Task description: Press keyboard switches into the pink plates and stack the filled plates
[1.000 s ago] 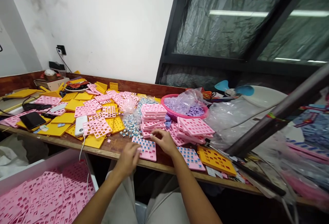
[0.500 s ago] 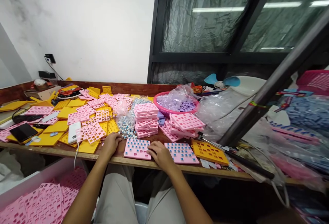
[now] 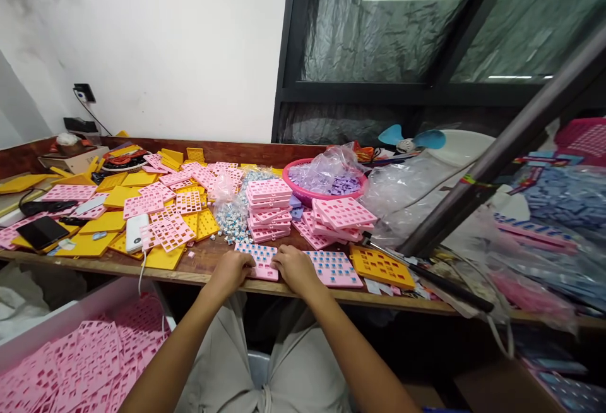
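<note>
A pink panel (image 3: 261,262) with small blue pieces set in its openings lies at the table's front edge between my hands. My left hand (image 3: 233,272) is closed, with bent fingers over the panel's left front corner; whatever small thing they may pinch is hidden. On the panel's right side, my right hand (image 3: 294,268) grips the edge with curled fingers. A second pink panel with blue pieces (image 3: 334,269) lies just right of that hand. Behind the first panel are a stack of pink panels (image 3: 269,211) and a heap of small white and blue pieces (image 3: 233,222).
Yellow panels (image 3: 101,240) and pink grids (image 3: 171,231) cover the left, with a white power bank (image 3: 137,232) and a phone (image 3: 42,233). A pink basket (image 3: 286,178) holds purple pieces. A slanted metal pole (image 3: 473,170) stands right, beside a yellow grid (image 3: 382,268).
My left hand has moved right, from the table beside the pieces onto the panel's left corner. My right hand stays at the panel's right side. The view has tilted slightly downward.
</note>
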A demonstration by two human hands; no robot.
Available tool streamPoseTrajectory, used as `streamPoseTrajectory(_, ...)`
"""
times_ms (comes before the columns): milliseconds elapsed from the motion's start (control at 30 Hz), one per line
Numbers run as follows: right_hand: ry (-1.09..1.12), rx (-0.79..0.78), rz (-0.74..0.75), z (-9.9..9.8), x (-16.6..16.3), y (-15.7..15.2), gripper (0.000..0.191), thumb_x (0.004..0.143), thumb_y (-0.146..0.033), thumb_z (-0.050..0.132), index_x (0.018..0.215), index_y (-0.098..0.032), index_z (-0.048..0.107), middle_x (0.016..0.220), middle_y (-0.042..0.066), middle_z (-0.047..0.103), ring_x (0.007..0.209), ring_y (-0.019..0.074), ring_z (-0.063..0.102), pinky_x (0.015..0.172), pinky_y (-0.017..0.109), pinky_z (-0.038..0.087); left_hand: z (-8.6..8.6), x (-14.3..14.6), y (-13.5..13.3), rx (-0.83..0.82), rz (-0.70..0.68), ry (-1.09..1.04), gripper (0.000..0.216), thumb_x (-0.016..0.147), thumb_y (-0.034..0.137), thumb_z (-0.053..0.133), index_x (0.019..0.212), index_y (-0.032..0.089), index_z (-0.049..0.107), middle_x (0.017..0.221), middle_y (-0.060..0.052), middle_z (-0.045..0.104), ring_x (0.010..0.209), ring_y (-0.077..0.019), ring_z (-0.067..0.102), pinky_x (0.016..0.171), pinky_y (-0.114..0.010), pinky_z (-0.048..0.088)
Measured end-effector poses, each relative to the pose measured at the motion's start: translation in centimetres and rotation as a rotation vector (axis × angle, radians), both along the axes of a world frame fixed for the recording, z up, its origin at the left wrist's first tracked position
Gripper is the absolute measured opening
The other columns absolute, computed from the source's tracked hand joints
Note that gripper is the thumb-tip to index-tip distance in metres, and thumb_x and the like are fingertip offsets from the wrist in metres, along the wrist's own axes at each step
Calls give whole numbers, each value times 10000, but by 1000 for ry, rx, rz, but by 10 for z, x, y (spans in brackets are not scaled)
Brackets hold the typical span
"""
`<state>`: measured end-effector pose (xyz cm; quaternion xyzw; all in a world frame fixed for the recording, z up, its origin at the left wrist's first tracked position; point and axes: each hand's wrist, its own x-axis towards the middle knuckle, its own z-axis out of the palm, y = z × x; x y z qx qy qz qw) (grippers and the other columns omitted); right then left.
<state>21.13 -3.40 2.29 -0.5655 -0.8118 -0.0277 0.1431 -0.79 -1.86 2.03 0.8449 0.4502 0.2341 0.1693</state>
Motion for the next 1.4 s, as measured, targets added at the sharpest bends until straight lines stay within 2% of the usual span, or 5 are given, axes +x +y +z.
streamPoseTrajectory(667,166,177,-14,-40,-13,-43,410,1014,-419,461,1294,-160,615,1159,137,660,1061,280,562,929,405,418,-29,6,-51,391,24,235,178,938,127,499,1023,146,654,1025,-153,683,951,-263,610,829,-372,480)
streamPoseTrajectory(833,393,223,-8,-26,-26,-27,350,1005,-393,469,1234,-201,651,1161,123,662,1082,268,583,954,402,444,-13,-49,-1,362,235,-16,241,980,208,459,1104,196,666,1009,-99,691,1009,-240,599,922,-370,470)
streamPoseTrajectory(1000,252,54,144,11,-76,27,253,964,-399,571,1056,-208,709,1047,89,718,1000,229,633,894,325,455,-20,-82,55,251,496,136,214,969,199,472,1082,169,651,1110,-118,626,1060,-238,578,927,-344,451)
streamPoseTrajectory(1200,-102,-63,4,19,-140,77,312,918,-404,624,1001,-126,740,1031,181,736,1002,296,666,862,361,457,-37,-80,65,188,506,158,150,958,181,497,1001,169,640,1039,-97,611,1025,-218,574,889,-317,442)
streamPoseTrajectory(1400,-78,-107,-1,19,-151,83,210,930,-267,598,1006,-150,754,1028,139,750,976,255,687,851,326,478,-40,-87,67,223,478,120,192,964,209,493,1044,186,666,1073,-98,585,1003,-225,587,858,-314,460)
